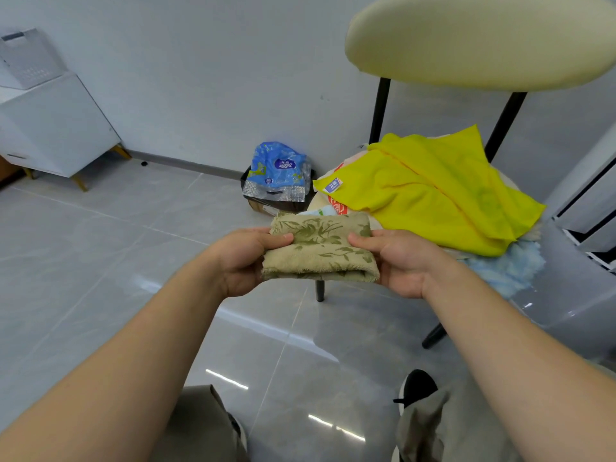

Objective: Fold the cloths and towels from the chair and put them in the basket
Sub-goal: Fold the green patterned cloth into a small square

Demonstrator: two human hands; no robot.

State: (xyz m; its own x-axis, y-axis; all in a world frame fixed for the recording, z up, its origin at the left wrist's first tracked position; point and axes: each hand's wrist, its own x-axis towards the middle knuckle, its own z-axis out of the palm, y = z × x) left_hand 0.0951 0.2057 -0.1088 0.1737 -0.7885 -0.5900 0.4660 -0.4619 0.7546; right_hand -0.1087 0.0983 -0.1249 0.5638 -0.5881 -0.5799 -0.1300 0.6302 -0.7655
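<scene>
— While the person holds that green towel (320,248) up in the air, why does each hand take one end?

— So the folds do not fall open, I think. The left hand (246,258) pinches the left end, thumb on top and fingers under. The right hand (403,261) pinches the right end the same way. The towel is a small, thick packet now.

— Where is it, then?

— It touches nothing but the two hands. It hangs over the floor, just in front of the chair (480,41), by the near edge of its seat.

— And the other cloths?

— They lie on the seat and wait for their turn. The yellow cloth (433,195) is spread on top, from the back edge to the near edge. A fluffy blue cloth (510,268) peeks out under it at the near edge. A white cloth with red print (336,205) peeks out at the left edge.

— Where does the towel go next?

— Into the basket, I guess. A white box with little holes (30,58) sits on top of the white cabinet (60,128), well apart from the chair. It may be the basket, but I cannot tell.
</scene>
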